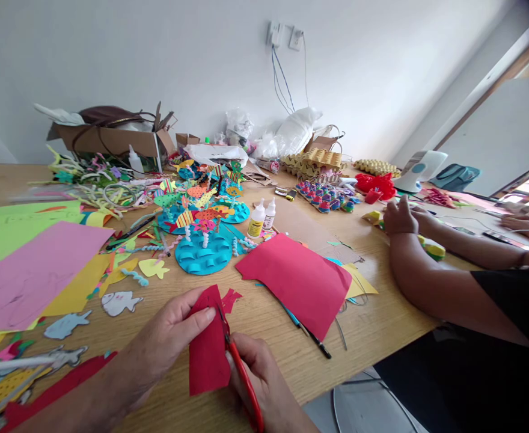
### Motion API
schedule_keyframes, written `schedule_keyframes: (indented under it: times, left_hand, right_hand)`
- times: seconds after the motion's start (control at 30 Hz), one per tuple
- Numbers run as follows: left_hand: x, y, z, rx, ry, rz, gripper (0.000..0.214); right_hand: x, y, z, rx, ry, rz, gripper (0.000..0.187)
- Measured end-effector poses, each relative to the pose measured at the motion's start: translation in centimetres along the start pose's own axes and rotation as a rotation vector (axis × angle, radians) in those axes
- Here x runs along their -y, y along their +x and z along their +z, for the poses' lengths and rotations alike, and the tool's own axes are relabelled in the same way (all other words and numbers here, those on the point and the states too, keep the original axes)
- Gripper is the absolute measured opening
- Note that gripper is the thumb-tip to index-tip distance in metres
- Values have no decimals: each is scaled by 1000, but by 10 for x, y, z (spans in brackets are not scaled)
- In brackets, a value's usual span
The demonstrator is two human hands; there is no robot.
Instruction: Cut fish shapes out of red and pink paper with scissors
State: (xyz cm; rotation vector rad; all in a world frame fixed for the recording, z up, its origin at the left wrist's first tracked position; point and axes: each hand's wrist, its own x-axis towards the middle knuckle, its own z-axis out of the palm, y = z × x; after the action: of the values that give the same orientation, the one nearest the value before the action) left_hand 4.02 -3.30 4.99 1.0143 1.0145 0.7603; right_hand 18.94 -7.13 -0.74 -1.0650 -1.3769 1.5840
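Observation:
Between the thumb and fingers of my left hand (181,328) is a piece of red paper (208,367), held upright above the table's near edge. My right hand (258,367) is wrapped round red-handled scissors (245,376), whose dark blades meet the paper's right side. Just behind the blades lies a small red scrap (231,299). A large red sheet (298,276) rests to the right, partly over a pencil (318,343). To the left of my hand are a white paper fish (120,302) and a light blue one (67,325).
Blue discs (205,252) with paper fish on spiral stems stand mid-table beside glue bottles (256,219). Coloured sheets (43,270) cover the left side. Pipe cleaners (106,192) and a cardboard box (111,141) are behind. At right, another person's hands (400,219) work over painted egg carton pieces.

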Motion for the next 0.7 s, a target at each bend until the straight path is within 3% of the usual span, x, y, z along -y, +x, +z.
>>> schedule_keyframes:
  times: [0.7]
  left_hand:
    - [1, -1, -2, 2, -46, -21, 25]
  right_hand:
    - [-3, 1, 0, -16, -83, -44, 48]
